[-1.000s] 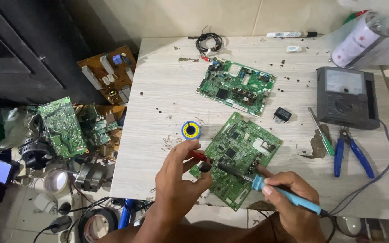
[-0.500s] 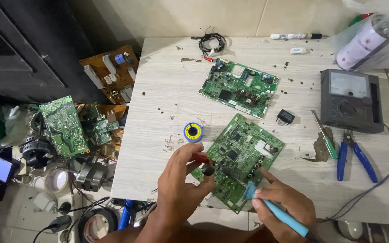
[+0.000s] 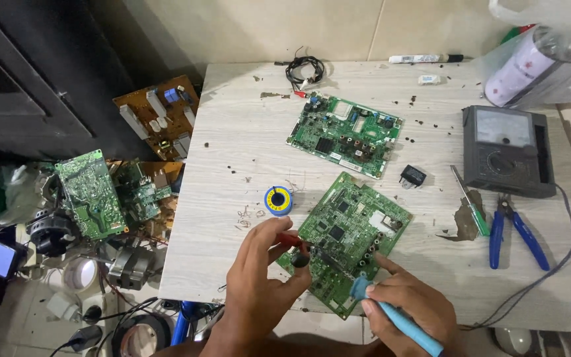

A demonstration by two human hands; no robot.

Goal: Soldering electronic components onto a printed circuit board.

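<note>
PCBs point(image 3: 353, 239) x2 on tabletop point(image 3: 232, 158)

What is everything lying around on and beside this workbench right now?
circuit board: 1, green, table front, under both hands
second circuit board: 1, green, table middle
solder spool: 1, blue and yellow, left of the near board
meter: 1, grey, table right
pliers: 1, blue handles, below the meter
screwdriver: 1, green, beside the pliers
spare boards: several, green and brown, floor left
left hand: holds a red-handled tool
right hand: grips a blue soldering iron
</note>
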